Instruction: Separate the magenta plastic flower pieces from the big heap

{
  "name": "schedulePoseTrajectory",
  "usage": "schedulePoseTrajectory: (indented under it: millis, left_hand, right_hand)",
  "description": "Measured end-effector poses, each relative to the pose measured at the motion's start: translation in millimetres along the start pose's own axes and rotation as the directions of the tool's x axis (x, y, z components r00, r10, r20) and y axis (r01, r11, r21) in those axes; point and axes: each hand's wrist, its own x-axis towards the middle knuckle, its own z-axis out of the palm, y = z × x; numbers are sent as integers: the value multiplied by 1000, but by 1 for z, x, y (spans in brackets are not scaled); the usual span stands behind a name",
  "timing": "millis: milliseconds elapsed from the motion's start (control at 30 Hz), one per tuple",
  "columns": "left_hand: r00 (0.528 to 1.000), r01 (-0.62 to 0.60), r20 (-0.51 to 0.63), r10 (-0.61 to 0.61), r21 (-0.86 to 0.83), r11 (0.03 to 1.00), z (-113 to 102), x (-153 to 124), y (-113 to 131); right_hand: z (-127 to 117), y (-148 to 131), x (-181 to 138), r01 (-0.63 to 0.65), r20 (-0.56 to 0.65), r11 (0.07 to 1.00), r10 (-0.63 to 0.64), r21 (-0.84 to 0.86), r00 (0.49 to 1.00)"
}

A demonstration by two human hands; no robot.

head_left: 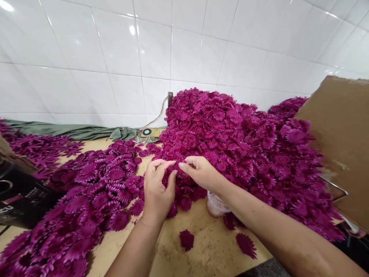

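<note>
My left hand (pixel 160 184) and my right hand (pixel 200 171) meet at the front of a big heap of magenta artificial flower heads (pixel 213 134). Curved fingers and thumb of the left hand close around a magenta flower piece (pixel 179 167). Thumb and fingertips of the right hand pinch at its other side. Its outline blends into the heap behind, so its edges are hard to make out. Below the hands, two loose flower heads lie on the tan tabletop (pixel 170 254). Beneath my right forearm sits a small clear plastic container (pixel 216 204), partly hidden.
At left, more flower layers (pixel 98 192) spread beside a dark printed box (pixel 23 196). A green cloth (pixel 72 130) lies along the white tiled wall, near a yellowish device (pixel 152 132) with a cable. A cardboard sheet (pixel 340 146) leans at right.
</note>
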Motion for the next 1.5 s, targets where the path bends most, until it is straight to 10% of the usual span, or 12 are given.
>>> schedulePoseTrajectory:
  millis: [300,600,867,1033,1200,1300,1500]
  left_hand:
    - [873,485,296,-387,-463,742,7,2,3]
    - [844,511,94,-528,-442,738,2,8,-3]
    - [784,586,163,-600,-513,627,10,7,2]
    - [657,614,-29,-753,-558,557,-9,21,-10]
    - [864,493,94,-494,-348,797,-9,35,-8]
    - [912,411,85,-402,-209,887,3,43,-10]
    - [963,238,146,-225,-78,968,6,39,4]
  right_hand:
    - [3,-2,-1,16,-50,1000,-15,10,999]
    - [17,-13,-7,40,-13,997,-41,-68,999]
    - [12,-24,-22,54,23,981,-50,-189,998]
    - [-3,-51,-53,195,446,979,-147,-63,883]
    - [-20,-34,-33,-62,107,989,47,137,993]
    - [-24,-13,-19,-174,-27,938,191,300,981]
    - [-32,3,-23,-63,-111,992,75,107,991]
